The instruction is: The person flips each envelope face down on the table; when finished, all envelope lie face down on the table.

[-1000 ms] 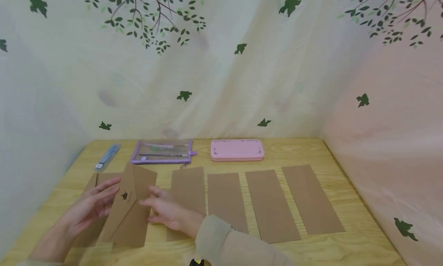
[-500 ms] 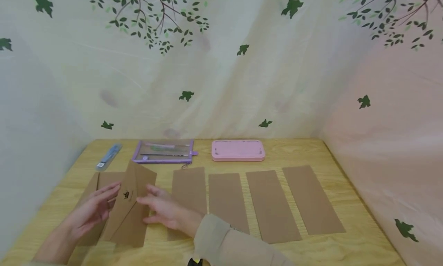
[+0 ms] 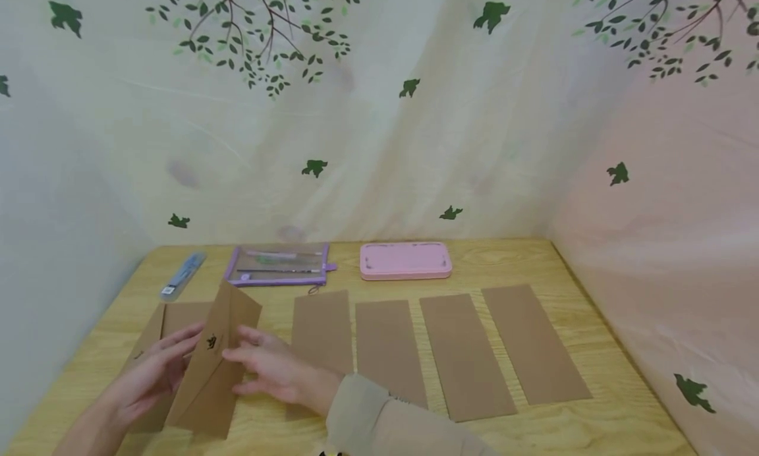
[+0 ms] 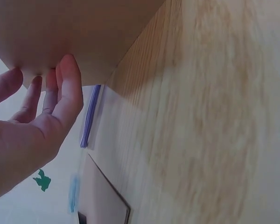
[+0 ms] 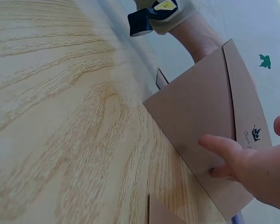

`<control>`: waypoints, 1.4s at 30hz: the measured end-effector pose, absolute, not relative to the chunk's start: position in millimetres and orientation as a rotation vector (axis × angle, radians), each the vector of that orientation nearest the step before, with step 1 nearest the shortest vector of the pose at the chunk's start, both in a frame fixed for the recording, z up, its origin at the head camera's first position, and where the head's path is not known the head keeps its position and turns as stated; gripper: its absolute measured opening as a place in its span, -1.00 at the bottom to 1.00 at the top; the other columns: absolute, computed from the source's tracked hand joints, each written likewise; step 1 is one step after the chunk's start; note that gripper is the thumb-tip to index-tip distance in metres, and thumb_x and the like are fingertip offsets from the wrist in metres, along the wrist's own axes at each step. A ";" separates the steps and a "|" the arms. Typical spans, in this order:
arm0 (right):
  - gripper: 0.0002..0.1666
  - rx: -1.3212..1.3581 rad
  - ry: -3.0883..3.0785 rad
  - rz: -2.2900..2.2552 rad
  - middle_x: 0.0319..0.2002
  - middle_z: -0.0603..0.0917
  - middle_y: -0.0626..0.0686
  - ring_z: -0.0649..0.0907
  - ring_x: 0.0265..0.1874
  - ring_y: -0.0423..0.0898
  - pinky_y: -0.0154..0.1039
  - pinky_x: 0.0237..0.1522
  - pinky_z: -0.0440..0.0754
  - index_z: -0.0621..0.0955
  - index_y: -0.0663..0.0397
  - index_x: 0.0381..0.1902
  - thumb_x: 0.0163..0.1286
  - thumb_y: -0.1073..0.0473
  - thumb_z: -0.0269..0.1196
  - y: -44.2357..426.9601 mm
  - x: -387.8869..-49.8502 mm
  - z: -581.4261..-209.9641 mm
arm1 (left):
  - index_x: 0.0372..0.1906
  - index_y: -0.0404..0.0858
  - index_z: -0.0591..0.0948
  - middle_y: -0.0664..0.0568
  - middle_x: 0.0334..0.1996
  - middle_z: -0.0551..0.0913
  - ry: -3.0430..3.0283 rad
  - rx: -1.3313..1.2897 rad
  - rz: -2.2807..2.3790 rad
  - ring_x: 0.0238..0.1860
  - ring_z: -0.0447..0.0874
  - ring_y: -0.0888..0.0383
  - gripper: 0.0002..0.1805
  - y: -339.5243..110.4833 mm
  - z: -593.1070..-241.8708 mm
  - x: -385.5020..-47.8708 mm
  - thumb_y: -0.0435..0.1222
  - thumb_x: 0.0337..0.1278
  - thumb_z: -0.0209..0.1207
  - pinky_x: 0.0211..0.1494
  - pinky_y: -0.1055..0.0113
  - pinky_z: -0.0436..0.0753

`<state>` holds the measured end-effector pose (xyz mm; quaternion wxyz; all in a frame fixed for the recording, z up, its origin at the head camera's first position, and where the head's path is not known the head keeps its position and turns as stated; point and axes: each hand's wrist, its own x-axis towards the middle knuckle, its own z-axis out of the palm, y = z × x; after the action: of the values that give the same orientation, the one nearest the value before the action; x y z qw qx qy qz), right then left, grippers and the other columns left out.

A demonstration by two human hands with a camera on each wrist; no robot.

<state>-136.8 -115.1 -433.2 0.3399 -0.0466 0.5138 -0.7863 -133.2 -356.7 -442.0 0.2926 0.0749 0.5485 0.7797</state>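
A brown kraft paper envelope [image 3: 207, 377] stands tilted on edge between my two hands, its pointed flap and small black crown print showing. My left hand [image 3: 154, 377] is behind it; in the left wrist view, fingertips [image 4: 71, 70] touch the envelope's plain face [image 4: 79, 28]. On the flap side, my right hand [image 3: 273, 367] rests spread fingers against the paper. The right wrist view shows a thumb or finger [image 5: 219, 143] lying on the envelope's front [image 5: 191, 102]. Another brown envelope [image 3: 184, 316] lies flat under the left hand, partly hidden.
Several flat brown envelopes lie in a row to the right, including a near one [image 3: 323, 324] and the far-right one [image 3: 534, 344]. Behind are a purple-edged mesh pouch [image 3: 279, 283] with pens, a pink case [image 3: 406, 261] and a blue packet [image 3: 182, 276].
The upright envelope and both hands have shifted slightly left and toward me. The envelope has turned a little more edge-on. The other envelopes stay in place.
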 end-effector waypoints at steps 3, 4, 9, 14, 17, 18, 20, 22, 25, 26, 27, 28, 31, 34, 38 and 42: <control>-0.22 -0.136 1.326 -2.051 0.53 0.20 0.29 0.15 0.44 0.48 0.43 0.19 0.43 0.25 0.14 0.54 0.41 0.33 0.22 -113.8 -137.9 -432.2 | 0.21 0.24 0.53 0.02 0.41 0.42 1.638 0.073 2.007 0.38 0.37 -0.01 -0.61 -351.4 -441.0 -132.9 -0.22 0.68 -0.24 0.40 -0.05 0.40; -0.22 -0.142 1.320 -2.054 0.52 0.20 0.29 0.16 0.44 0.47 0.42 0.19 0.43 0.25 0.14 0.54 0.42 0.33 0.21 -113.2 -138.2 -431.5 | 0.27 0.23 0.48 -0.06 0.53 0.22 1.689 0.020 1.979 0.49 0.16 -0.09 -0.63 -349.7 -440.6 -133.0 -0.19 0.67 -0.21 0.49 -0.14 0.21; -0.23 -0.163 1.272 -2.069 0.49 0.28 0.27 0.30 0.42 0.35 0.38 0.23 0.42 0.22 0.18 0.55 0.44 0.33 0.20 -110.1 -140.0 -428.6 | 0.48 0.07 0.22 -0.06 0.58 -0.04 1.794 -0.101 1.899 0.47 0.14 -0.05 -0.56 -341.7 -439.7 -137.0 -0.11 0.65 -0.15 0.49 -0.13 0.14; -0.29 -0.174 1.224 -2.067 0.45 0.38 0.18 0.44 0.36 0.19 0.31 0.26 0.44 0.27 0.16 0.53 0.48 0.31 0.19 -107.6 -142.6 -427.5 | 0.32 0.17 0.48 0.40 0.27 0.47 1.596 0.158 1.971 0.20 0.52 0.33 -0.60 -341.9 -439.5 -142.5 -0.20 0.69 -0.26 0.21 0.25 0.54; -0.31 -0.181 1.212 -2.061 0.46 0.38 0.15 0.48 0.34 0.14 0.26 0.25 0.48 0.30 0.14 0.52 0.49 0.33 0.20 -106.7 -143.6 -427.9 | 0.30 0.17 0.54 0.39 0.26 0.53 1.485 0.266 1.997 0.25 0.51 0.28 -0.54 -339.2 -438.1 -142.3 -0.26 0.70 -0.31 0.25 0.27 0.55; -0.30 -0.181 1.213 -2.059 0.47 0.36 0.15 0.47 0.34 0.13 0.25 0.25 0.50 0.30 0.14 0.52 0.48 0.34 0.21 -106.7 -144.0 -428.0 | 0.31 0.16 0.53 0.39 0.27 0.52 1.478 0.278 1.996 0.26 0.51 0.29 -0.53 -338.4 -437.8 -142.2 -0.26 0.70 -0.32 0.25 0.29 0.54; -0.27 -0.181 1.216 -2.057 0.51 0.30 0.17 0.44 0.37 0.15 0.24 0.23 0.51 0.27 0.16 0.53 0.47 0.36 0.22 -106.3 -144.3 -428.4 | 0.34 0.14 0.52 0.39 0.28 0.51 1.494 0.279 1.987 0.26 0.51 0.28 -0.54 -336.8 -437.9 -141.7 -0.25 0.70 -0.30 0.26 0.30 0.54; -0.24 -0.174 1.219 -2.059 0.53 0.26 0.20 0.41 0.40 0.17 0.23 0.22 0.53 0.24 0.18 0.54 0.46 0.37 0.23 -106.0 -144.4 -429.1 | 0.35 0.14 0.51 0.38 0.28 0.51 1.515 0.280 1.976 0.26 0.50 0.29 -0.55 -336.6 -439.0 -141.9 -0.25 0.70 -0.29 0.27 0.31 0.54; -0.21 -0.166 1.217 -2.067 0.53 0.22 0.23 0.39 0.40 0.21 0.24 0.21 0.53 0.20 0.22 0.55 0.45 0.39 0.22 -104.9 -144.3 -429.9 | 0.35 0.14 0.50 0.39 0.27 0.50 1.542 0.277 1.962 0.26 0.50 0.31 -0.56 -336.2 -440.6 -142.4 -0.24 0.70 -0.30 0.26 0.33 0.54; -0.21 -0.165 1.211 -2.071 0.53 0.22 0.24 0.40 0.39 0.22 0.24 0.21 0.53 0.19 0.23 0.56 0.45 0.40 0.22 -104.6 -144.3 -430.2 | 0.35 0.14 0.49 0.39 0.27 0.50 1.538 0.283 1.964 0.26 0.50 0.31 -0.56 -336.3 -441.2 -142.6 -0.24 0.70 -0.30 0.26 0.34 0.53; -0.21 -0.165 1.207 -2.074 0.53 0.22 0.24 0.41 0.38 0.22 0.24 0.21 0.53 0.19 0.24 0.56 0.45 0.40 0.22 -104.3 -144.4 -430.3 | 0.35 0.13 0.49 0.38 0.27 0.50 1.531 0.293 1.968 0.26 0.50 0.31 -0.55 -336.4 -441.8 -142.9 -0.25 0.70 -0.31 0.27 0.35 0.53; -0.21 -0.164 1.203 -2.076 0.53 0.22 0.25 0.42 0.37 0.23 0.24 0.20 0.53 0.19 0.25 0.56 0.45 0.40 0.22 -103.8 -144.5 -430.2 | 0.36 0.12 0.49 0.38 0.28 0.50 1.519 0.303 1.974 0.26 0.50 0.31 -0.54 -336.6 -442.5 -143.2 -0.26 0.70 -0.33 0.27 0.35 0.53; -0.20 -0.154 1.191 -2.081 0.53 0.20 0.28 0.43 0.37 0.25 0.26 0.20 0.52 0.16 0.28 0.56 0.45 0.42 0.21 -102.4 -145.0 -429.5 | 0.36 0.10 0.49 0.36 0.28 0.51 1.485 0.319 1.993 0.27 0.49 0.32 -0.52 -337.2 -444.9 -143.8 -0.28 0.70 -0.35 0.28 0.36 0.52; -0.18 -0.125 1.179 -2.089 0.53 0.17 0.35 0.43 0.36 0.27 0.26 0.19 0.52 0.14 0.31 0.56 0.43 0.46 0.20 -100.6 -145.0 -428.9 | 0.41 0.03 0.46 0.33 0.29 0.51 1.473 0.322 2.002 0.28 0.49 0.32 -0.52 -337.6 -446.8 -144.4 -0.29 0.70 -0.35 0.30 0.37 0.50; -0.19 -0.108 1.149 -2.103 0.48 0.25 0.37 0.46 0.31 0.32 0.25 0.18 0.53 0.14 0.29 0.56 0.42 0.52 0.16 -98.3 -145.0 -430.4 | 0.46 -0.09 0.41 0.30 0.30 0.50 1.474 0.316 2.019 0.29 0.48 0.35 -0.53 -338.4 -448.6 -144.8 -0.29 0.70 -0.33 0.32 0.41 0.47; -0.21 -0.120 1.156 -2.111 0.40 0.40 0.33 0.54 0.23 0.33 0.23 0.14 0.56 0.18 0.23 0.55 0.42 0.54 0.14 -95.7 -145.6 -433.0 | 0.42 -0.03 0.46 0.31 0.29 0.52 1.484 0.312 2.033 0.28 0.47 0.37 -0.54 -340.5 -448.5 -144.4 -0.29 0.70 -0.32 0.30 0.46 0.47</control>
<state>-145.6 -95.7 -433.0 0.3580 -0.0466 0.4479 -0.8180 -144.4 -340.5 -448.5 0.2979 0.1175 0.5585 0.7652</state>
